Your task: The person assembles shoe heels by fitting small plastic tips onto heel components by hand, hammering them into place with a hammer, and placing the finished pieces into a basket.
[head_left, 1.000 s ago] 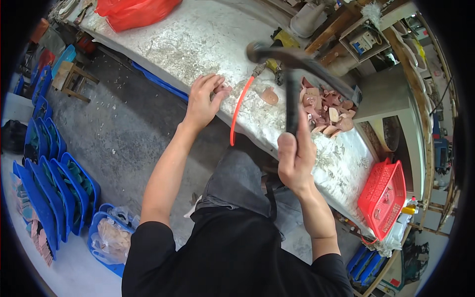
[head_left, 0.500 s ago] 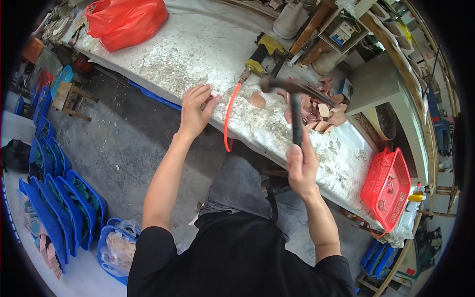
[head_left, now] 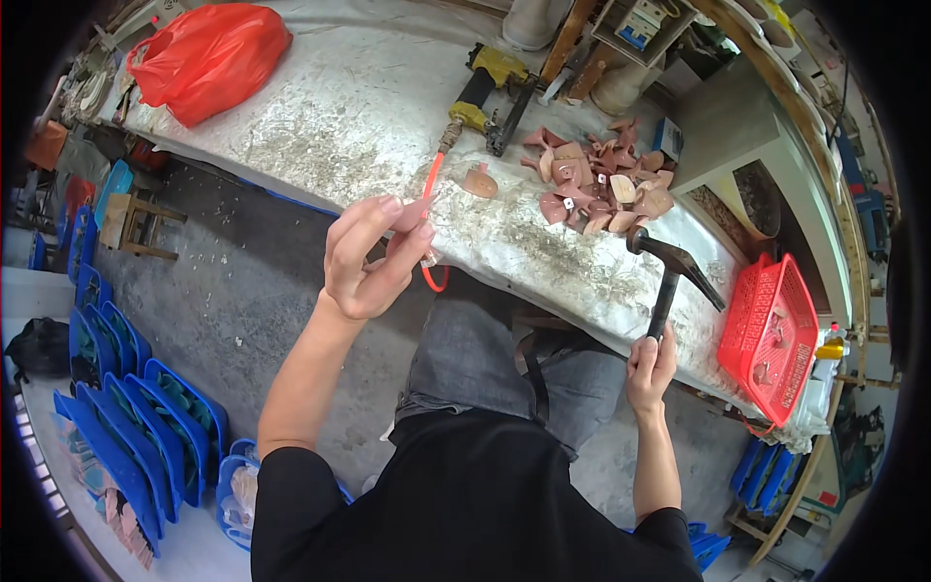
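Observation:
My left hand, raised over the table's near edge, pinches a thin pinkish-brown piece between thumb and fingers. A small pale bit shows just below the thumb; whether it is part of that piece I cannot tell. My right hand grips the dark handle of a hammer, its head up and above the right part of the table. One loose oval pinkish piece lies flat near the orange hose. Beyond the hammer is a heap of curved pinkish-brown pieces.
A yellow-and-black air nail gun lies on the whitish, stained table, its hose dropping over the front edge. A red plastic bag sits far left, a red basket at the right end. Blue trays stand lower left; a wooden stool is on the floor.
My left hand has lifted from the tabletop toward me, with the pinkish piece now showing in its fingers. My right hand has carried the hammer right and down, away from the heap.

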Action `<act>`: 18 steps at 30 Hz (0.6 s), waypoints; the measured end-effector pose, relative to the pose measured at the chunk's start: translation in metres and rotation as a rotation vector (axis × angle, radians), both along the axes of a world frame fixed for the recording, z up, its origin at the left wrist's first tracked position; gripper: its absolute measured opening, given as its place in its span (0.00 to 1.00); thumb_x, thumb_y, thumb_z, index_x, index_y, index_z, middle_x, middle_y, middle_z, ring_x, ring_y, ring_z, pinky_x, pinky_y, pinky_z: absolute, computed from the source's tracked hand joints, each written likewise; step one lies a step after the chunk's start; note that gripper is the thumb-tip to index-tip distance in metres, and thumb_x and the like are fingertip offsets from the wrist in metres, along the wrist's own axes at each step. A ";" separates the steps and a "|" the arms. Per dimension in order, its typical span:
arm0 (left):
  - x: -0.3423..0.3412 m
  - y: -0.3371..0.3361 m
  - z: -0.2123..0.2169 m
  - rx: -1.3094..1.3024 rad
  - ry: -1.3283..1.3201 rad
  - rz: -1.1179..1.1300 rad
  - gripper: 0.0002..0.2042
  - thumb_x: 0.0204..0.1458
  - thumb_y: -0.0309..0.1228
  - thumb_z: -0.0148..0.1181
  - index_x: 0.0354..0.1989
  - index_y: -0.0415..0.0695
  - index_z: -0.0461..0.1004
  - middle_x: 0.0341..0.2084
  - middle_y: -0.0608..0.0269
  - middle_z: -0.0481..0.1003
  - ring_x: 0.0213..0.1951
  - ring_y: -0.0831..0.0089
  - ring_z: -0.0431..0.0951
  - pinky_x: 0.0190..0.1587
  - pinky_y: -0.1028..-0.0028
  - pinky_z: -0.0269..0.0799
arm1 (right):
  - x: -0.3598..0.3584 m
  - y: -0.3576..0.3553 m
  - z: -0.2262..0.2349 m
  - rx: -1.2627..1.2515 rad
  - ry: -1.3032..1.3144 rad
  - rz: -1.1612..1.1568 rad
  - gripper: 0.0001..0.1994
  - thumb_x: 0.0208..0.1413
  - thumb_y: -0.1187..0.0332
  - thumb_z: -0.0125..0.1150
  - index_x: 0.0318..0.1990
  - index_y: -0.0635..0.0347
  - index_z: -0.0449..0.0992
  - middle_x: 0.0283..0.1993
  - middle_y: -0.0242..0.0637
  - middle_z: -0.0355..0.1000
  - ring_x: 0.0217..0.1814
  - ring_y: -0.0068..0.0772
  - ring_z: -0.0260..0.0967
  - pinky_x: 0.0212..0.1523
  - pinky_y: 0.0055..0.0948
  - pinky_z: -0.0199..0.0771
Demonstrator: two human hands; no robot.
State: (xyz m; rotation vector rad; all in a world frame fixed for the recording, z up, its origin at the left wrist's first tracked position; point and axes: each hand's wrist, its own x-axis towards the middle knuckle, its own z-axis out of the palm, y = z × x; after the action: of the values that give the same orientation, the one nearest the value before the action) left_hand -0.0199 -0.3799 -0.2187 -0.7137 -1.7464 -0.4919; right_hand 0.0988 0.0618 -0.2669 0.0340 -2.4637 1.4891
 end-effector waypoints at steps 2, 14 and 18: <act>0.001 0.000 -0.002 -0.012 -0.001 0.004 0.22 0.43 0.11 0.74 0.47 0.45 0.86 0.57 0.52 0.74 0.52 0.55 0.80 0.46 0.65 0.87 | 0.002 -0.005 0.003 -0.009 -0.015 -0.002 0.22 0.74 0.70 0.50 0.70 0.74 0.65 0.22 0.28 0.67 0.21 0.16 0.60 0.23 0.21 0.60; -0.026 0.106 -0.026 0.229 -0.536 -0.298 0.13 0.54 0.12 0.69 0.48 0.36 0.86 0.56 0.46 0.78 0.49 0.57 0.84 0.46 0.67 0.83 | 0.002 0.104 0.038 0.750 0.124 -0.116 0.15 0.55 0.66 0.77 0.47 0.60 0.85 0.33 0.44 0.82 0.29 0.47 0.80 0.29 0.40 0.78; -0.047 0.232 0.024 0.185 -0.730 -0.550 0.14 0.51 0.13 0.69 0.46 0.37 0.86 0.51 0.50 0.81 0.46 0.57 0.85 0.50 0.65 0.82 | -0.027 0.127 0.033 0.773 0.095 -0.081 0.15 0.56 0.61 0.76 0.47 0.58 0.86 0.34 0.41 0.79 0.37 0.48 0.80 0.37 0.44 0.80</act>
State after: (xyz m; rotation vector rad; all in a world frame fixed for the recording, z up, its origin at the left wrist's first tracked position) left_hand -0.0665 -0.1475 -0.1943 -0.9540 -2.1127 -1.4109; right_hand 0.0720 0.1892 -0.2339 0.1431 -2.7522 0.4208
